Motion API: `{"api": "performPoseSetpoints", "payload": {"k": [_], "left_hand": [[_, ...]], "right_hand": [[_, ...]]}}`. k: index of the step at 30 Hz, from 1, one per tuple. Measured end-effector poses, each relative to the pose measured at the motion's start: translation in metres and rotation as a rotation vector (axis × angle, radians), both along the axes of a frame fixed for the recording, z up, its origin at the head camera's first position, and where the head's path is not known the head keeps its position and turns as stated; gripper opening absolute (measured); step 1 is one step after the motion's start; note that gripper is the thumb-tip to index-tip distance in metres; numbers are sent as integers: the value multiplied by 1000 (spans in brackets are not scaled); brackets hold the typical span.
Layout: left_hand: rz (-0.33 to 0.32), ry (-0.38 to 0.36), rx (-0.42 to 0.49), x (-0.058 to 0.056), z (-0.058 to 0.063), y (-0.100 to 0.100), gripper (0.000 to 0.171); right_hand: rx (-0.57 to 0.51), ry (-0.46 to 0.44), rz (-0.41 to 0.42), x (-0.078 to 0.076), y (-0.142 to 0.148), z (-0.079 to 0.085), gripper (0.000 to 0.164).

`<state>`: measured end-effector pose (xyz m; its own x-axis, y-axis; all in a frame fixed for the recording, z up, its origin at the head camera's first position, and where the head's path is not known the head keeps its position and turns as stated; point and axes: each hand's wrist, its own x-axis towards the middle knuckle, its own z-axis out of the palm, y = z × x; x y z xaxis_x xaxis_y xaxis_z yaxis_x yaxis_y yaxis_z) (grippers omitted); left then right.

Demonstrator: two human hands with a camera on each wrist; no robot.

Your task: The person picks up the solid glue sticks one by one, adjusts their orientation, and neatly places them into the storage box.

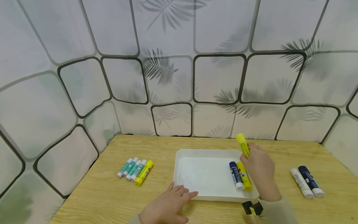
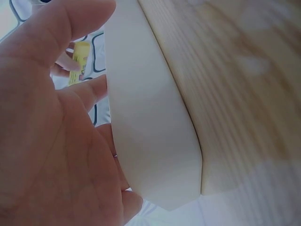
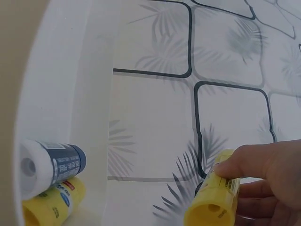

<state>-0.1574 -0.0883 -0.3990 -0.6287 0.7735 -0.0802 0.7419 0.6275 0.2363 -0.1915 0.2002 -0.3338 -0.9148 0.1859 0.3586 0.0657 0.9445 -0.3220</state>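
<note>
My right hand (image 1: 261,169) grips a yellow glue stick (image 1: 242,145) and holds it up above the right side of a white tray (image 1: 207,198). In the right wrist view the thumb presses along this yellow stick (image 3: 214,197). Inside the tray, at its right, a navy-and-white glue stick (image 1: 236,175) and another yellow glue stick (image 1: 244,176) lie side by side. My left hand (image 1: 170,203) rests at the tray's front left edge. Seen from the left wrist, its fingers touch the rim beside the tray's outer wall (image 2: 146,103).
Left of the tray on the wooden table (image 1: 92,199) lie several green-and-white glue sticks (image 1: 131,169) in a row, with a yellow glue stick (image 1: 144,173) beside them. To the right lie a white glue stick (image 1: 302,183) and a navy glue stick (image 1: 311,181). Patterned cloth (image 1: 173,77) hangs behind.
</note>
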Motion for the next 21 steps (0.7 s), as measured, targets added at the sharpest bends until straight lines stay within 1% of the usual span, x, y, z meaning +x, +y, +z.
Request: {"api": "performPoseSetpoints", "payload": {"k": [8,15,21], "left_hand": [[5,2,-2,0,-1,-1,66],[16,-12,-11,1,0,0,66],[18,-22,-16,0,1,0,66]], "right_hand": [[-11,-144,51,-3,-5,-5,48],[-12,-185,108,-5,-10,-16,44],[12,-234,133,-9,-14,-25,42]]}}
